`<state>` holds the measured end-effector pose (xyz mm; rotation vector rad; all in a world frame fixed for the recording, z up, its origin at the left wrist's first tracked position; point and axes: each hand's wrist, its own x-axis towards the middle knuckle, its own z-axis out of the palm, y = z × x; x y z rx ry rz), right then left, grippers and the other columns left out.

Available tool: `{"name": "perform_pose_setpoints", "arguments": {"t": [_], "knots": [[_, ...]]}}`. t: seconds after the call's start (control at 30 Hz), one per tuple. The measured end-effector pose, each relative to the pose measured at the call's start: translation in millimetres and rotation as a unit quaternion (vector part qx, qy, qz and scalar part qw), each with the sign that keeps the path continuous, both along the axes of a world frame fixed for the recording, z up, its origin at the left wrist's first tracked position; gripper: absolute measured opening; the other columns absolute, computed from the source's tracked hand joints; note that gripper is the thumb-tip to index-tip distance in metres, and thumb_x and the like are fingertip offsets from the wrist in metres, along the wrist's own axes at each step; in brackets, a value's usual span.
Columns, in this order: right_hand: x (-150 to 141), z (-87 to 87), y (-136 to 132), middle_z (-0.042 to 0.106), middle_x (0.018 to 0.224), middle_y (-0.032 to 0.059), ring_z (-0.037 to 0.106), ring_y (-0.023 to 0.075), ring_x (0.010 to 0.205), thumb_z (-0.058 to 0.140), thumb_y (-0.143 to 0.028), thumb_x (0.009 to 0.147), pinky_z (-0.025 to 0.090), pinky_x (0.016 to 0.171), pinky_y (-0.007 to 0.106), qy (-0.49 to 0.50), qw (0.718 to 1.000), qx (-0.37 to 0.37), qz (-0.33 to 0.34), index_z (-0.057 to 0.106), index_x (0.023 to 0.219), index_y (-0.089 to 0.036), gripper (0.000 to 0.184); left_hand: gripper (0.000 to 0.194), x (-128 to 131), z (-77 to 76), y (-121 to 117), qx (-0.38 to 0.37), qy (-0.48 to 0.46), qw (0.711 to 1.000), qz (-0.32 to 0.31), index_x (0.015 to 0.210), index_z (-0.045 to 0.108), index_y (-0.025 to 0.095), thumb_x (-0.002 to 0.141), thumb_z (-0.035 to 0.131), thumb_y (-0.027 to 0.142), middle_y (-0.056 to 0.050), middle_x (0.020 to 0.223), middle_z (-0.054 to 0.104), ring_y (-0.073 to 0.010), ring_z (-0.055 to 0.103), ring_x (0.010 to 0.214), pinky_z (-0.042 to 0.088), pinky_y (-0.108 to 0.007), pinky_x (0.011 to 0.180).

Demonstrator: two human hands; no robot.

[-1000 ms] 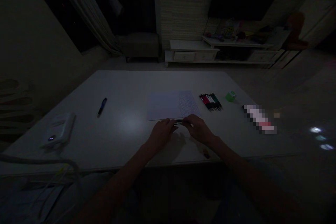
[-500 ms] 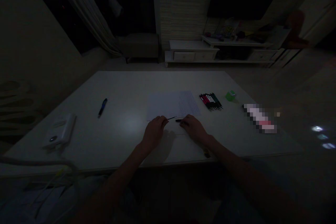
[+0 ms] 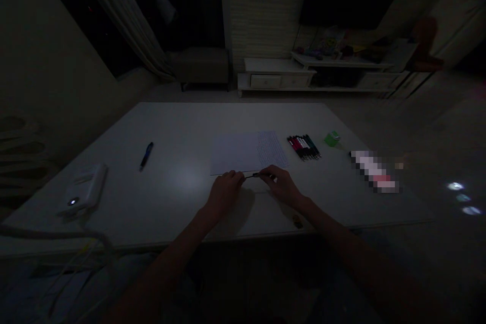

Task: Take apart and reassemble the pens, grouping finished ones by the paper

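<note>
In a dim room, both my hands rest at the near middle of a white table (image 3: 182,126). My left hand (image 3: 225,191) is closed in a pinch on the left end of a thin dark pen part (image 3: 251,175). My right hand (image 3: 281,185) is closed on its right end. The two pieces meet in a line between my fingertips. Just beyond them lies a sheet of paper (image 3: 243,153) with writing on its right part.
A blue pen (image 3: 146,155) lies at the left. A white device (image 3: 85,190) with a small light sits near the left edge. A row of several pens (image 3: 304,147) and a green object (image 3: 331,138) lie at the right. Low white cabinets stand behind.
One second ago my hands held the pen together; half a second ago they had drawn apart, a thin piece in the left. Now the pieces are brought together again.
</note>
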<state>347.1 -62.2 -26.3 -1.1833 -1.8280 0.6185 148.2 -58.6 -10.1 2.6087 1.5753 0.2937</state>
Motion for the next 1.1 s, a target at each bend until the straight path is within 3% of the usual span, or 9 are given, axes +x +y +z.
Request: {"name": "perform_pose_setpoints", "arguments": {"t": [0.33,0.53,0.7,0.9,1.1], "knots": [[-10,2.7,-2,0.066,0.078,0.0037,0.058,0.0129,0.068,0.059,-0.02,0.077,0.044,0.062,0.024,0.008,1.0,-0.019,0.018,0.066,0.083,-0.017,0.009,0.021,5,-2.9,-3,0.001,-0.009,1.0,-0.018,0.094,0.055,0.019,0.092,0.036,0.029,-0.004,0.089,0.058,-0.016,0.055,0.08,0.038,-0.027,0.07],[-14,-0.3,-6,0.067,0.079,0.0029,0.061,0.013,0.069,0.058,-0.02,0.076,0.046,0.067,0.026,0.037,0.996,-0.076,0.025,0.061,0.1,-0.018,0.024,0.019,14,-11.8,-5,-0.009,-0.036,0.996,-0.084,0.103,0.052,0.02,0.091,0.039,0.028,-0.004,0.088,0.059,-0.0166,0.056,0.08,0.039,-0.027,0.068],[2,6.7,-1,0.067,0.085,0.0022,0.061,0.0128,0.071,0.064,-0.019,0.069,0.046,0.065,0.025,0.032,0.99,-0.127,0.059,0.056,0.109,-0.02,0.04,0.02,13,-8.0,-3,-0.027,-0.054,0.996,-0.064,0.095,0.055,0.02,0.092,0.036,0.027,-0.004,0.086,0.058,-0.0153,0.056,0.077,0.038,-0.025,0.067],[21,-12.3,13,0.06,0.085,0.0057,0.056,0.0153,0.077,0.063,-0.019,0.072,0.045,0.072,0.029,-0.096,0.994,-0.036,-0.049,0.064,0.094,-0.017,0.022,0.024,7,-2.1,0,-0.018,-0.088,0.996,-0.028,0.095,0.055,0.02,0.093,0.032,0.027,-0.003,0.086,0.058,-0.0144,0.055,0.077,0.038,-0.026,0.069],[12,-28.4,22,0.058,0.088,0.007,0.052,0.0191,0.089,0.062,-0.025,0.076,0.041,0.081,0.033,-0.137,0.987,0.011,-0.082,0.066,0.083,-0.019,0.01,0.024,1,-0.7,1,-0.017,-0.059,0.998,-0.019,0.095,0.055,0.02,0.093,0.033,0.027,-0.003,0.086,0.058,-0.0147,0.055,0.077,0.038,-0.026,0.07]]}}
